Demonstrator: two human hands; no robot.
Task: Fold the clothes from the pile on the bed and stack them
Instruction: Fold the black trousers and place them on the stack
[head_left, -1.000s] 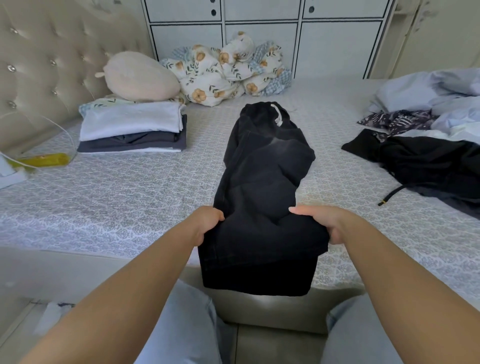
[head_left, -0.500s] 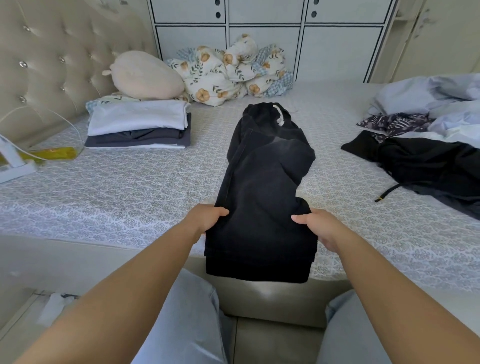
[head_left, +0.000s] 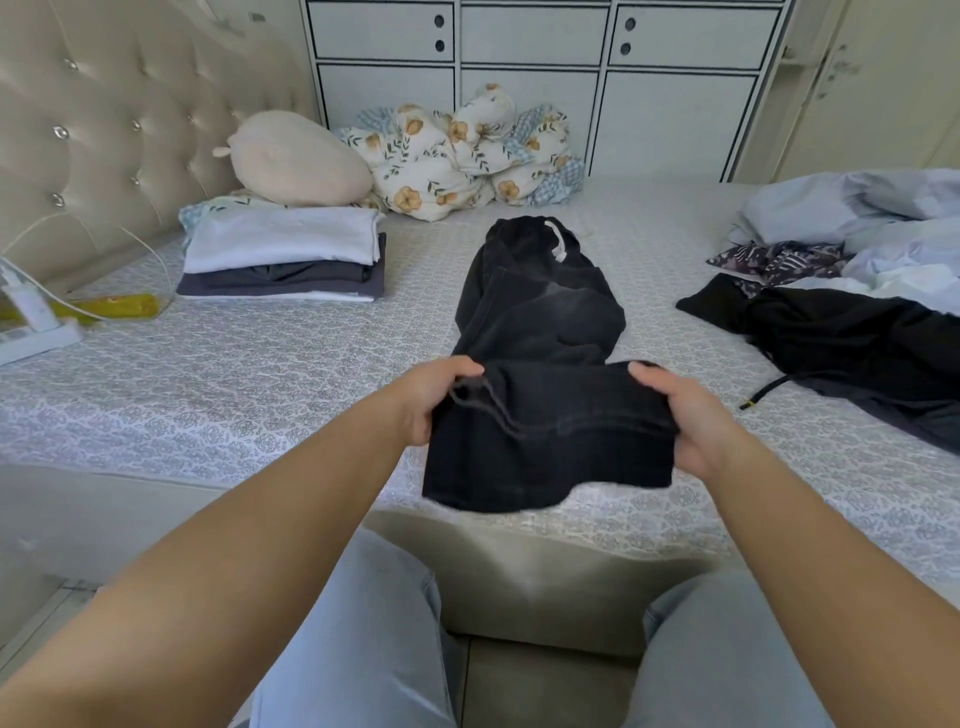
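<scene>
Black trousers (head_left: 540, 322) lie lengthwise on the bed (head_left: 234, 374), waistband with a white drawstring at the far end. Their leg end is lifted and doubled toward the waist. My left hand (head_left: 431, 400) grips the left side of that lifted end, and my right hand (head_left: 680, 415) grips the right side. A stack of folded clothes (head_left: 283, 260), white on top of dark grey, sits at the far left. The unfolded pile (head_left: 852, 291), black, patterned and pale blue garments, lies at the right.
A cream plush pillow (head_left: 296, 158) and a bunched floral quilt (head_left: 462, 156) lie at the back against white cabinets. A yellow object (head_left: 119, 306) and a white charger with cable (head_left: 31, 322) sit at the left edge near the tufted headboard. My knees are below the bed edge.
Both hands have raised the trouser legs off the bed edge and carried them forward, so the hanging leg end now folds over toward the waist.
</scene>
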